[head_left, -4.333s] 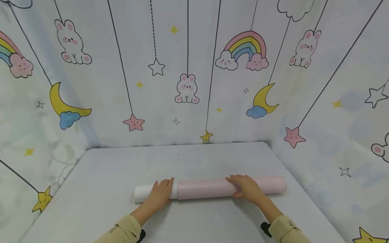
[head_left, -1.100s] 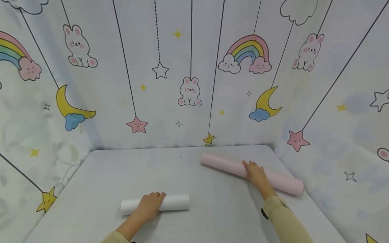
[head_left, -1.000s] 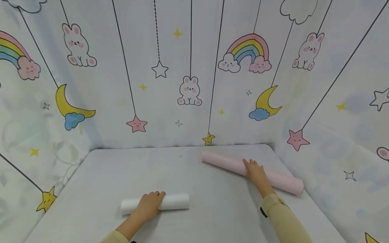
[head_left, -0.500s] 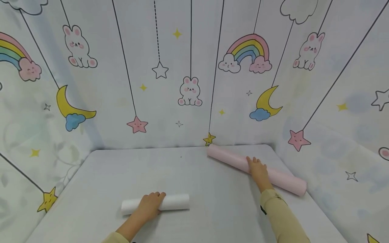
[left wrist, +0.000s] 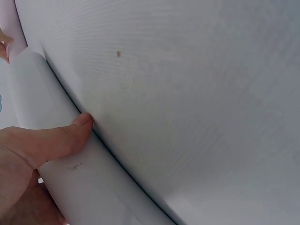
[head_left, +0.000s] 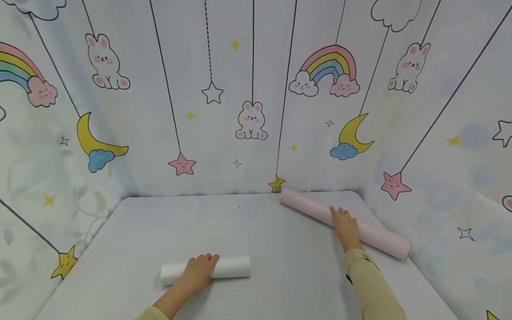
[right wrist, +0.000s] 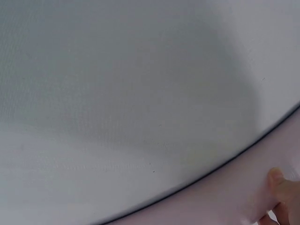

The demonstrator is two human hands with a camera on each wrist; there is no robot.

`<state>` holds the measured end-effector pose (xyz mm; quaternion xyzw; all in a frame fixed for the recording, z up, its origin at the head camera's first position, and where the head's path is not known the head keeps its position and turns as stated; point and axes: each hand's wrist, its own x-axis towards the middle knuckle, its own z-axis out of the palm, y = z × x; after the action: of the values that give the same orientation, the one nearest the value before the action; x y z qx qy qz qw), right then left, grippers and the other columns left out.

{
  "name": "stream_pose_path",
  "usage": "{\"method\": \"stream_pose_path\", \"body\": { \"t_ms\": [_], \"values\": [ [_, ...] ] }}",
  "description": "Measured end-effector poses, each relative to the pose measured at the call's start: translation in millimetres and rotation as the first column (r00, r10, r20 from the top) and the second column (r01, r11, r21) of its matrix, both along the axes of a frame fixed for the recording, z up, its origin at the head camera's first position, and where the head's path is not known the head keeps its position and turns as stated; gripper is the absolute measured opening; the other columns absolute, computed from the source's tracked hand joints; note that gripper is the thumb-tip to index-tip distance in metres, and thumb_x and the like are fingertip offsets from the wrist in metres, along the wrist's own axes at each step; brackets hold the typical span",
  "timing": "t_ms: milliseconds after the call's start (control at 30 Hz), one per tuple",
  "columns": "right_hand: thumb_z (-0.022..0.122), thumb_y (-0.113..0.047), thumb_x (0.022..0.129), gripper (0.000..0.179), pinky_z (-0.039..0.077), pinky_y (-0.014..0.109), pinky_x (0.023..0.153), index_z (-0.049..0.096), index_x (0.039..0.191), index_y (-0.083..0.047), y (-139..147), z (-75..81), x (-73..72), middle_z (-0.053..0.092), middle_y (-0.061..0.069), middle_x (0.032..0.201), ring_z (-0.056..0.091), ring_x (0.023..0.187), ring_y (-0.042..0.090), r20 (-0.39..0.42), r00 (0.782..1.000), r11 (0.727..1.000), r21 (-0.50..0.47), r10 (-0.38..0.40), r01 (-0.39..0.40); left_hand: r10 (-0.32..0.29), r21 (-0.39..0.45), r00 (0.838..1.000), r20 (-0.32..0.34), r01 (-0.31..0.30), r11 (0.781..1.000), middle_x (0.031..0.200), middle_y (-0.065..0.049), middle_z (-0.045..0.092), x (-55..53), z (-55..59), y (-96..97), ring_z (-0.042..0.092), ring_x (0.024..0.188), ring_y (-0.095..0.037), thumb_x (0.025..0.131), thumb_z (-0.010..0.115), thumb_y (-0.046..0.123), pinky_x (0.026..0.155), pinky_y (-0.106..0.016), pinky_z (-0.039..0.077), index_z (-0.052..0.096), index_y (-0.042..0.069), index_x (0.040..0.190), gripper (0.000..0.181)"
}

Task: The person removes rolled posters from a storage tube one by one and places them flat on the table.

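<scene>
A short white roll (head_left: 233, 267) lies across the front left of the white table (head_left: 192, 226). My left hand (head_left: 197, 274) grips it near its middle; in the left wrist view the thumb (left wrist: 77, 133) bends over the white surface. At the right lies a longer pink roll (head_left: 306, 207), slanting from the table's back edge toward the right edge. My right hand (head_left: 346, 226) holds it around the middle. The right wrist view shows its thumb (right wrist: 276, 177) on the pink surface, with other fingers partly hidden.
Behind the table hangs a pale cloth wall (head_left: 208, 138) printed with rabbits, stars, moons and rainbows, and it continues along both sides. The pink roll's far end reaches the table's back edge, and its near end lies at the right edge.
Earlier both rolls lay in one line, the white one joined to the pink one's left end. They are now apart. Lately the pink roll has shifted slightly right and back; the white one stays put.
</scene>
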<state>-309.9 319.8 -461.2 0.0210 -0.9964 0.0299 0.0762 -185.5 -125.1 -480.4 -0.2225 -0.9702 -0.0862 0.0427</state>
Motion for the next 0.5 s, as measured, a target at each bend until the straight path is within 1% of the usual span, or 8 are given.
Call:
{"method": "stream_pose_path", "body": {
  "t_ms": [133, 233, 367, 433, 500],
  "values": [
    [0.045, 0.017, 0.084, 0.056, 0.032, 0.062, 0.092, 0.037, 0.137, -0.001, 1.6, 0.5, 2.1, 0.036, 0.031, 0.134, 0.034, 0.121, 0.048, 0.02, 1.0, 1.0, 0.008, 0.001, -0.002, 0.014, 0.01, 0.998, 0.053, -0.015, 1.0, 0.095, -0.012, 0.056, 0.8, 0.7, 0.9, 0.054, 0.088, -0.032, 0.067, 0.079, 0.012, 0.073, -0.052, 0.044, 0.053, 0.003, 0.11, 0.051],
    [0.044, 0.017, 0.085, 0.056, 0.03, 0.061, 0.094, 0.036, 0.137, -0.001, 2.8, 1.0, 2.2, 0.034, 0.031, 0.135, 0.032, 0.123, 0.047, 0.036, 0.999, 1.0, 0.009, 0.005, -0.005, 0.011, 0.011, 0.997, 0.077, -0.012, 1.0, 0.1, -0.014, 0.055, 0.7, -0.5, 0.5, 0.053, 0.094, -0.034, 0.068, 0.079, 0.013, 0.078, -0.056, 0.042, 0.052, 0.002, 0.113, 0.054],
    [0.049, 0.011, 0.086, 0.053, 0.031, 0.06, 0.094, 0.037, 0.137, 0.0, 3.8, 0.8, 1.9, 0.035, 0.031, 0.135, 0.033, 0.123, 0.047, 0.031, 0.999, 1.0, 0.018, 0.023, -0.023, -0.013, 0.021, 0.997, 0.079, 0.011, 1.0, 0.107, -0.015, 0.051, -0.4, -4.1, -1.7, 0.052, 0.097, -0.036, 0.069, 0.078, 0.013, 0.08, -0.06, 0.039, 0.05, -0.001, 0.117, 0.057],
    [0.054, 0.006, 0.086, 0.053, 0.031, 0.061, 0.094, 0.038, 0.136, 0.0, 4.3, 0.5, 2.1, 0.036, 0.031, 0.134, 0.034, 0.122, 0.047, 0.019, 0.999, 0.999, 0.015, 0.036, -0.036, -0.028, 0.03, 0.997, 0.077, 0.025, 0.999, 0.11, -0.016, 0.049, -1.7, -5.6, -3.1, 0.051, 0.097, -0.037, 0.07, 0.077, 0.011, 0.08, -0.06, 0.039, 0.048, -0.002, 0.119, 0.059],
    [0.059, 0.002, 0.084, 0.055, 0.031, 0.061, 0.093, 0.039, 0.135, 0.001, 4.7, 0.1, 2.3, 0.036, 0.032, 0.134, 0.034, 0.122, 0.048, 0.011, 0.999, 0.999, 0.005, 0.049, -0.049, -0.041, 0.034, 0.996, 0.075, 0.039, 0.999, 0.11, -0.016, 0.046, -2.9, -6.4, -4.1, 0.05, 0.097, -0.036, 0.068, 0.075, 0.01, 0.08, -0.061, 0.038, 0.047, -0.004, 0.122, 0.062]
  ]
}}
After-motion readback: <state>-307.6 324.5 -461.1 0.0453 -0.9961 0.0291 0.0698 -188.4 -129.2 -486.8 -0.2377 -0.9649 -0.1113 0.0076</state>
